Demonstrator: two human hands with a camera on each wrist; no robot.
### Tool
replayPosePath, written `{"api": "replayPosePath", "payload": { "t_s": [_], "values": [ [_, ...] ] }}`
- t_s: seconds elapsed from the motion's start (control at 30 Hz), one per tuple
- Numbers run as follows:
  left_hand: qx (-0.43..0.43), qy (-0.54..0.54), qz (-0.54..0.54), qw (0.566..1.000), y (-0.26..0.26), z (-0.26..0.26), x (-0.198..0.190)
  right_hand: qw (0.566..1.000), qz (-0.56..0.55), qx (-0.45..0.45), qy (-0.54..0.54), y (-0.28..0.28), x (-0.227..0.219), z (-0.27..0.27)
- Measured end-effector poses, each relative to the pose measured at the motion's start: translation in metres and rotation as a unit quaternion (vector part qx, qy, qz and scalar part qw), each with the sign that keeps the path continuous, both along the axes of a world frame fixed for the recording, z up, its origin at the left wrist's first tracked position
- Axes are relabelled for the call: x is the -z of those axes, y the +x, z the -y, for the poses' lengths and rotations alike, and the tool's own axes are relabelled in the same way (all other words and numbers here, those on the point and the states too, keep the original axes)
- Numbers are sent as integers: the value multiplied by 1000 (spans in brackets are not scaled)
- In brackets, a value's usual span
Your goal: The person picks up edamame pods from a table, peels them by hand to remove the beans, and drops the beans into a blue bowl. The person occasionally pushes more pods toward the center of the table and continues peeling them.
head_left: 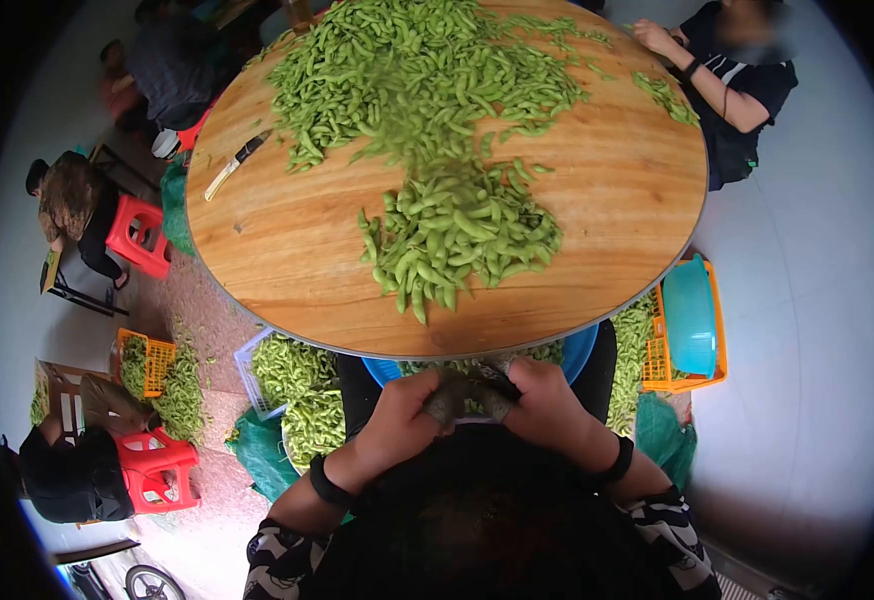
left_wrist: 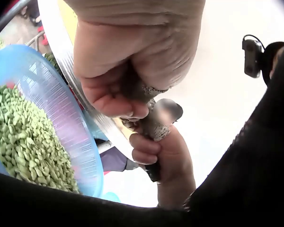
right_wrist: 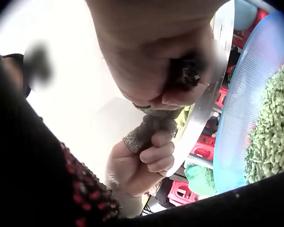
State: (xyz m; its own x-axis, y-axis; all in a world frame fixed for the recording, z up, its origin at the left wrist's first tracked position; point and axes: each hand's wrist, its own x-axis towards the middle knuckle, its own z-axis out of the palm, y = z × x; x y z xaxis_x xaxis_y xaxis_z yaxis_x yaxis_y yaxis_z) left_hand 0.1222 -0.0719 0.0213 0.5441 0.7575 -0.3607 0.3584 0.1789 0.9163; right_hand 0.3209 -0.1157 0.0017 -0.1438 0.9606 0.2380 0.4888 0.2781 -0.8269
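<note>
In the head view my left hand (head_left: 402,415) and right hand (head_left: 547,400) meet below the table's near edge. Grey speckled covers wrap both thumbs; one thumb cover (right_wrist: 132,139) shows on the left hand in the right wrist view. My right hand grips a glossy black object (right_wrist: 187,73), its far end hidden by the fingers. My left fingers curl against the covered thumb at the right hand's fingertips; I cannot tell what they pinch. Beneath the hands stands a blue basket (left_wrist: 92,156) of shelled green beans (left_wrist: 26,142). A pile of green bean pods (head_left: 457,225) lies on the table ahead.
The round wooden table (head_left: 287,260) bears a larger pod heap (head_left: 407,60) and a knife (head_left: 237,165). Pods (head_left: 297,375) fill a crate at left. An orange crate (head_left: 712,340) with a teal basin (head_left: 689,318) stands right. Other people sit around, some on red stools (head_left: 139,235).
</note>
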Motion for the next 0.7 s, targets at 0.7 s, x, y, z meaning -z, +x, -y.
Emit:
{"api": "replayPosePath", "payload": {
  "t_s": [0.7],
  "values": [
    [-8,370,77,926,13,0,32,886,-302,53,-348,-4,-6,10]
  ]
}}
